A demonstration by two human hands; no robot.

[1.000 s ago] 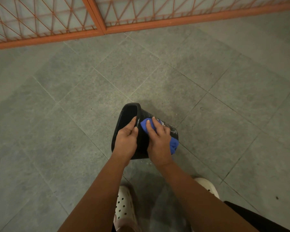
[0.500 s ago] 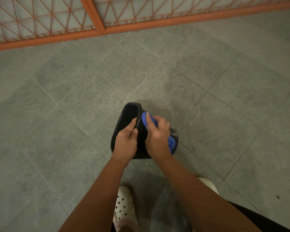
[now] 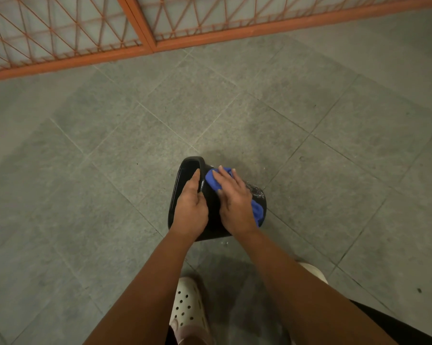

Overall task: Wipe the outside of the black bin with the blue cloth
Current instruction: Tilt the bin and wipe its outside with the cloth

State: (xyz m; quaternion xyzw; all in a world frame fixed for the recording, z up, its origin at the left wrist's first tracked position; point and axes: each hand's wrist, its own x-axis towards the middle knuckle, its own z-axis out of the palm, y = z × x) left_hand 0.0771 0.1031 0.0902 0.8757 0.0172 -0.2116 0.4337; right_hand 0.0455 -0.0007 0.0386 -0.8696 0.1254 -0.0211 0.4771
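Head: clog near seemingly wet bin

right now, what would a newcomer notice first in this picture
A black bin, tilted over on the grey tile floor low in the centre, draws the eye first. The left hand grips its rim while the right hand presses a blue cloth flat against its outer wall. An orange lattice fence runs across the top.
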